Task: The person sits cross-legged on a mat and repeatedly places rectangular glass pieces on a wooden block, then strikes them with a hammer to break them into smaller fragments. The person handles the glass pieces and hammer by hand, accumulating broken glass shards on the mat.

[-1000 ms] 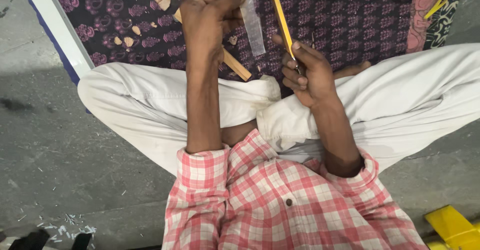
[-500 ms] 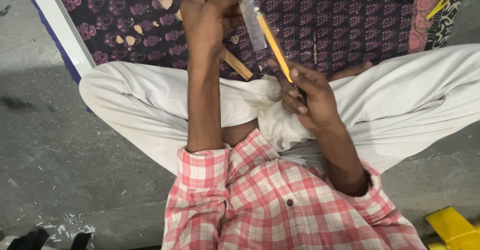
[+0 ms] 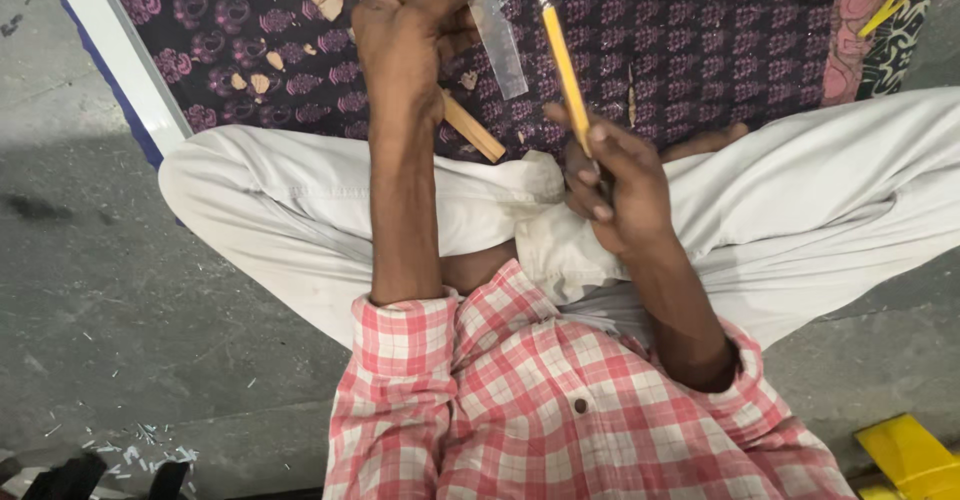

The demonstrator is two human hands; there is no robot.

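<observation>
Pencil (image 3: 564, 70) pinched upright in right hand (image 3: 610, 185), above lap; clear ruler (image 3: 497, 30) pressed under left hand (image 3: 405, 45) fingertips on dark cloth (image 3: 700, 50). Risk: ruler skidding under light pressure.

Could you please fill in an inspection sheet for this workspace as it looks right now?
Surface: dark patterned cloth on grey floor.
Job's things: yellow pencil held upright; clear ruler; wooden stick under it.
Clutter: wood chips on the cloth; shavings on the floor.
Hands: left hand pinches the ruler; right hand grips the pencil.
Cables: nothing seen.
Surroundings: white board edge; yellow object.
</observation>
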